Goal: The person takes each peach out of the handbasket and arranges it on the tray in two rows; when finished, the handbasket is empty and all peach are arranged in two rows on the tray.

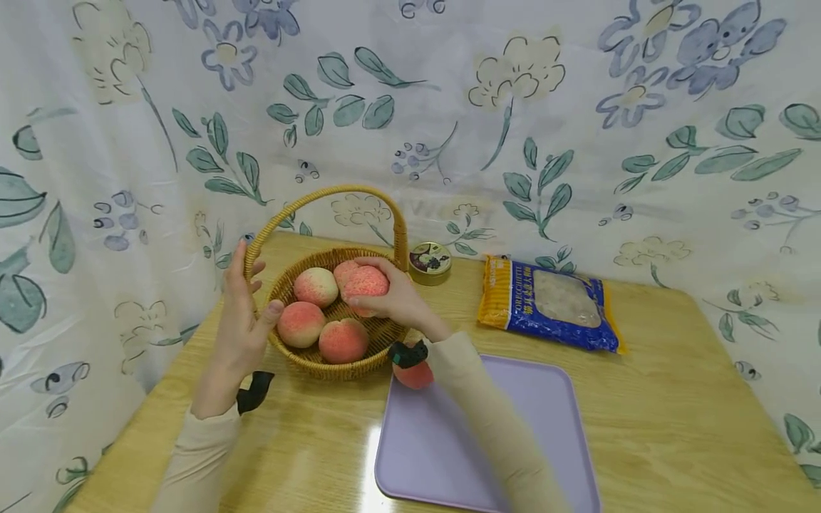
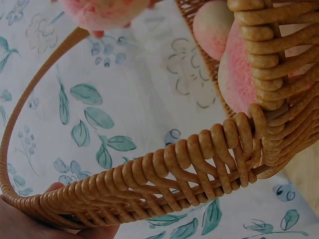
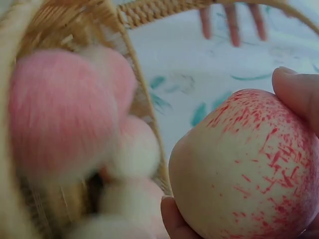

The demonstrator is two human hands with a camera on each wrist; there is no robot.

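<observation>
A wicker basket (image 1: 333, 367) with a tall arched handle (image 1: 349, 189) stands at the table's left side. Several pink-and-cream peaches lie in it, among them a front peach (image 1: 343, 340) and a pale peach (image 1: 316, 287). My right hand (image 1: 400, 299) reaches over the basket's right rim and grips a red-speckled peach (image 3: 244, 169) between thumb and fingers. At the left, my left hand (image 1: 240, 324) holds the handle near its base, thumb on the near side, fingertips showing past it. Another peach (image 1: 413, 375) sits at the tray's upper left corner, partly hidden by my right wrist.
A lilac tray (image 1: 410, 456) lies right of the basket, under my right forearm. Behind the basket's right side stands a small round tin (image 1: 430, 263). A blue and yellow pasta bag (image 1: 551, 303) lies at the back right, before a floral curtain (image 1: 449, 107).
</observation>
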